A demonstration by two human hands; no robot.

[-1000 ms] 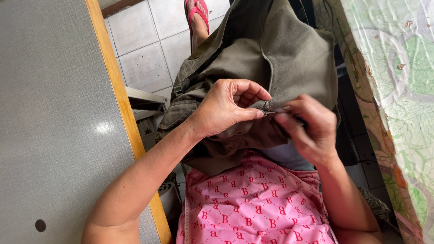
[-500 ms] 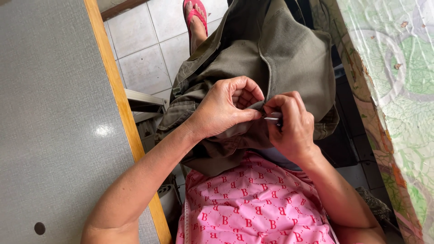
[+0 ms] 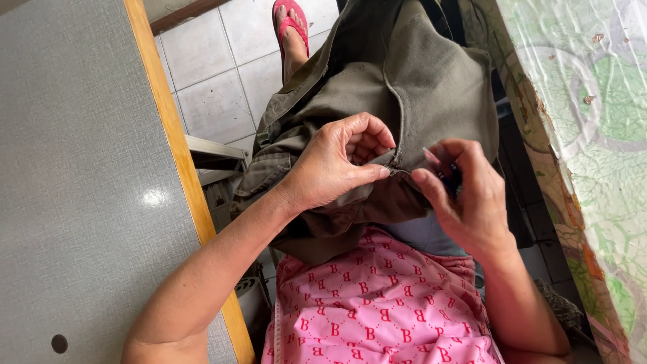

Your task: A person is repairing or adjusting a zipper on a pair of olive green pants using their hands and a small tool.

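The olive-green garment (image 3: 418, 87) is lying bunched across the person's lap, right above the pink patterned clothing (image 3: 371, 303), and that's where both hands are working. The left hand (image 3: 330, 165) is pinching a fold of the fabric at the seam, thumb pressing against curled fingers, so its grip is closed on the garment. The right hand (image 3: 465, 195) has slid a bit away from the seam compared with half a second ago, when the two hands were nearly touching there; it's closing its fingers around a small dark tool (image 3: 450, 178) I can't identify. Looks like it's pulling back from one spot on the seam. The grey bench (image 3: 74, 168) is sitting off beside the garment, and a red sandal (image 3: 291, 20) is showing beyond it on the tiled floor (image 3: 222, 74).
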